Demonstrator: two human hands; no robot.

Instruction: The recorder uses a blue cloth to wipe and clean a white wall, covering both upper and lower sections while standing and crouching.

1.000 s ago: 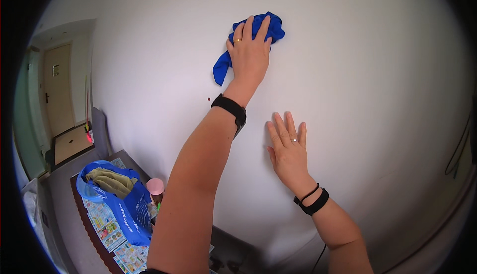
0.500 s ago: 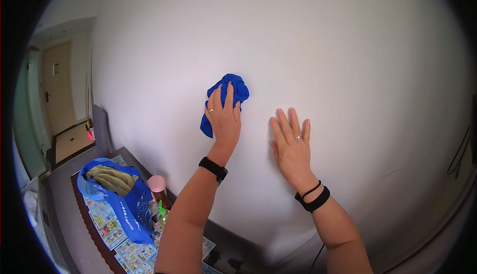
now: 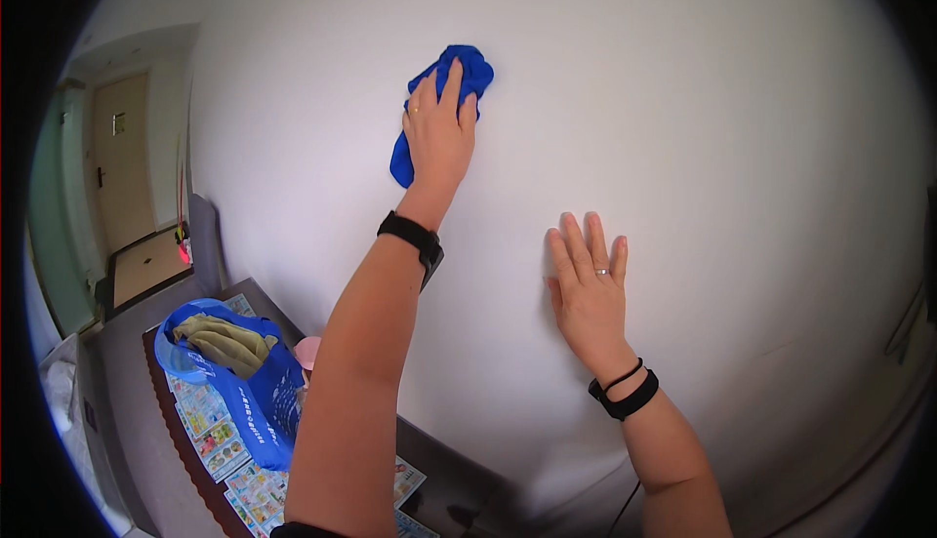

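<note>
A crumpled blue cloth (image 3: 476,70) lies pressed against the white wall (image 3: 703,128) under my left hand (image 3: 439,138). The fingers of that hand are bent over the cloth and hold it, and one loose end hangs out below on the left. Lower and to the right, my right hand (image 3: 590,294) rests flat on the wall with its fingers spread and nothing in it. Dark bands circle both wrists.
At the lower left, a blue bag (image 3: 259,411) stands beside a light-blue basin (image 3: 176,353) with olive cloth (image 3: 226,343) in it. Printed sheets (image 3: 210,431) cover the surface there. A pink-topped container (image 3: 307,351) is partly behind my left arm. A door (image 3: 122,162) stands far left.
My left hand has slid the blue cloth up the wall. My right hand stays flat on the wall, slightly farther right in view. My left forearm now hides more of the pink-topped container.
</note>
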